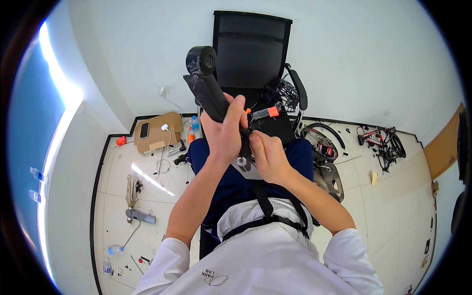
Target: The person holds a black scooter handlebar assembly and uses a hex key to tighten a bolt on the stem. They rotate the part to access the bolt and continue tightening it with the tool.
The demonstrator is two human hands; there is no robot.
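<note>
My left hand is wrapped round a long black bar-like part, which looks like a piece of a frame with a round, hollow-ended head. The part is held tilted above my lap, its head pointing up and away to the left. My right hand is closed, thumb against fingers, beside the part's lower end; what it pinches there is hidden. Between the hands a dark forked end with a light metal piece shows. Just beyond them, an orange-and-grey tool handle lies on the seat of a black mesh chair.
A black wire basket rests on the chair seat. To the left are a cardboard box with a phone, bottles and a power tool. A wheel and bicycle parts lie right.
</note>
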